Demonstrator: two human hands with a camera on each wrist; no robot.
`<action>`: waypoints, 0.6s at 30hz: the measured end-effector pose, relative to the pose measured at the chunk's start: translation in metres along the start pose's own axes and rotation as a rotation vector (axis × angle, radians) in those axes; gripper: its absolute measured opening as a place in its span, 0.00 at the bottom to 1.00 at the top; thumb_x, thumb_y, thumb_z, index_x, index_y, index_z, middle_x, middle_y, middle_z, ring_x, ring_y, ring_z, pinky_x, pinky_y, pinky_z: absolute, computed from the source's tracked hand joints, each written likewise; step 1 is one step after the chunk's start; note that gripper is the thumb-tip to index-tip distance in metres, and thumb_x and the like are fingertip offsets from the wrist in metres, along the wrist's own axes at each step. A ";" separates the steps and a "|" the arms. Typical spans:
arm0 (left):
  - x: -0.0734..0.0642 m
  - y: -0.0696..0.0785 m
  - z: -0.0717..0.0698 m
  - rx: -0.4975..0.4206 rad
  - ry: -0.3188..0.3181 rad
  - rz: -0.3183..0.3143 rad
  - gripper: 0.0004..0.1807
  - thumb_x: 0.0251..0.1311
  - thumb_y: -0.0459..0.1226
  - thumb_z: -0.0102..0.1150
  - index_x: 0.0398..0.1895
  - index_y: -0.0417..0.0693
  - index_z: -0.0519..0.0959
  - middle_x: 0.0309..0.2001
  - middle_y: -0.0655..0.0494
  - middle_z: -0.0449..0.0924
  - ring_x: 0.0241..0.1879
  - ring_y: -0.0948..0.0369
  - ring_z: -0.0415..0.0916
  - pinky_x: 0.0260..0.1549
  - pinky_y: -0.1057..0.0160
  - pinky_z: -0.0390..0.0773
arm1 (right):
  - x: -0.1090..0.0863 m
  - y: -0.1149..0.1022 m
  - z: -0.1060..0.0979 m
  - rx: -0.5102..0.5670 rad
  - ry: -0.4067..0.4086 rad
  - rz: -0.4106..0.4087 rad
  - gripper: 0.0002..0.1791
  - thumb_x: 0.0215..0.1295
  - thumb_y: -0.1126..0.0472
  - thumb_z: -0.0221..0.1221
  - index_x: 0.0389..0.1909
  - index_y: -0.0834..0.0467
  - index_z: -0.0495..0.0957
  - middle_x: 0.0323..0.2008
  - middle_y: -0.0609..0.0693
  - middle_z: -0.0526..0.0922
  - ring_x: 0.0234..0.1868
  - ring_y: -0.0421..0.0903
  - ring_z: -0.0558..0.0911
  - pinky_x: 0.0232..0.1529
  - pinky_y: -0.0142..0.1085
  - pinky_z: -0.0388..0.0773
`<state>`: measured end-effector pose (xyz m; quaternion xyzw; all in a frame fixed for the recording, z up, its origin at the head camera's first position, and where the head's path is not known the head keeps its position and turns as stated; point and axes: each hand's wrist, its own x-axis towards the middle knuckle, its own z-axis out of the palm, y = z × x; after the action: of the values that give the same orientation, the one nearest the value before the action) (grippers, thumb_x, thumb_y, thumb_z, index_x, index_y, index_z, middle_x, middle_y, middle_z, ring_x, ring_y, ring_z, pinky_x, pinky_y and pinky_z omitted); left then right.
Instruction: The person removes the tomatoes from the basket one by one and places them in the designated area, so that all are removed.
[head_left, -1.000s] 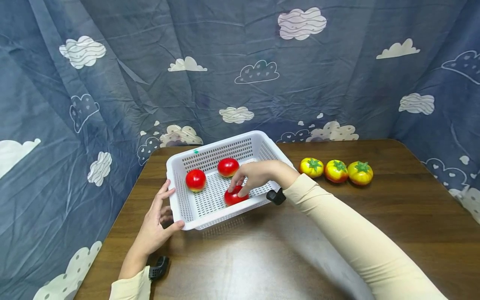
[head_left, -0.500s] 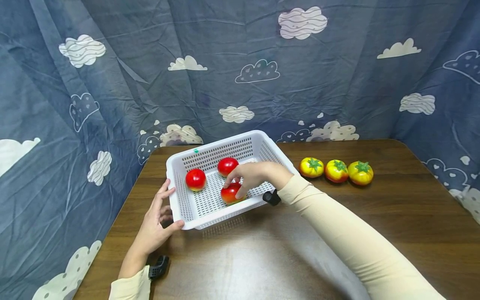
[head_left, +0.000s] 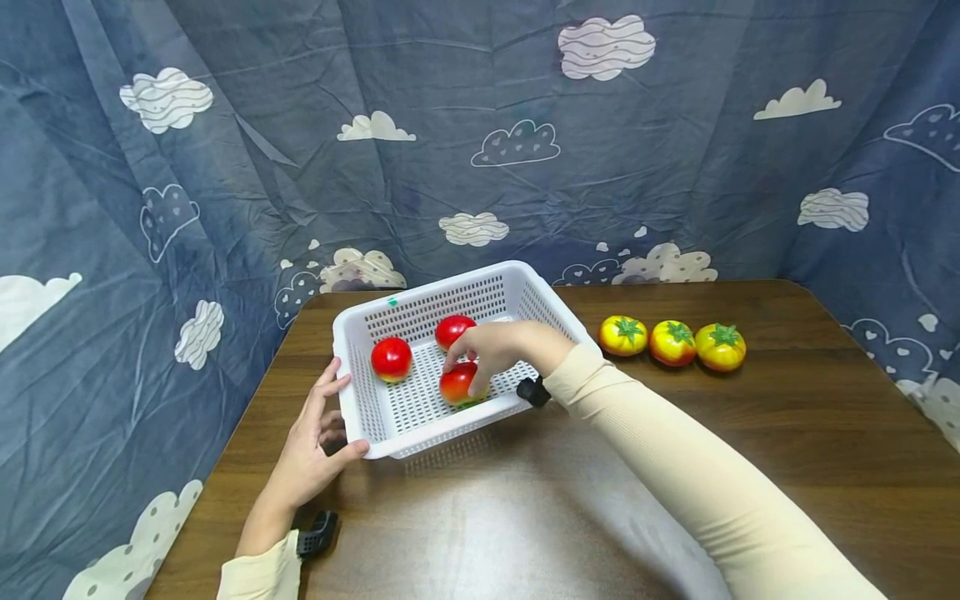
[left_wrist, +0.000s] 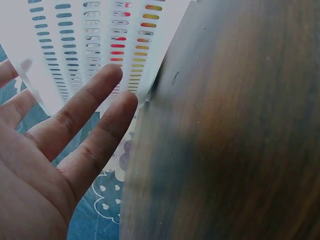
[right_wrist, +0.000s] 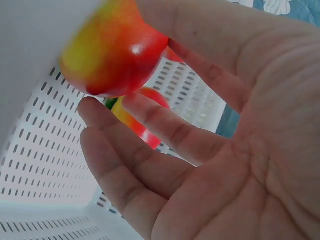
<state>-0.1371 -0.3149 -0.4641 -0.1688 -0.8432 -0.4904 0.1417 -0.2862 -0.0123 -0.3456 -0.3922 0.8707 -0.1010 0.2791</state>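
A white slotted plastic basket [head_left: 420, 437] stands on the table, three red tomatoes inside. My left hand [head_left: 309, 446] holds its left near corner, thumb and forefinger at the rim; in the left wrist view two fingers [left_wrist: 90, 152] extend beside the outer wall. My right hand [head_left: 497, 350] reaches over the near side and grips the nearest tomato [head_left: 457, 383] between thumb and fingers. This tomato [right_wrist: 112, 55] shows red and yellow in the right wrist view. The second tomato [head_left: 392, 360] lies to the left; the third [head_left: 452, 331], partly hidden by my hand, lies behind.
Three yellow-red tomatoes with green leafy tops stand in a row right of the basket: a left one [head_left: 623, 336], a middle one [head_left: 672, 343] and a right one [head_left: 721, 347]. A blue cloud-print curtain [head_left: 420, 192] hangs behind the brown wooden table [head_left: 810, 400].
My right hand has shifted slightly left and away from me, and the tomato in its fingers has moved left and turned, showing more yellow. The left hand and basket have stayed put.
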 end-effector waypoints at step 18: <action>0.001 0.001 -0.001 0.000 -0.005 -0.007 0.51 0.53 0.33 0.78 0.81 0.45 0.62 0.88 0.49 0.48 0.51 0.71 0.84 0.43 0.65 0.87 | 0.008 -0.005 -0.004 -0.111 -0.027 0.035 0.36 0.65 0.59 0.73 0.74 0.45 0.76 0.72 0.56 0.78 0.70 0.55 0.76 0.76 0.48 0.71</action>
<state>-0.1374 -0.3149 -0.4628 -0.1671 -0.8441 -0.4904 0.1380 -0.2897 -0.0220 -0.3438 -0.3931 0.8778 -0.0425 0.2704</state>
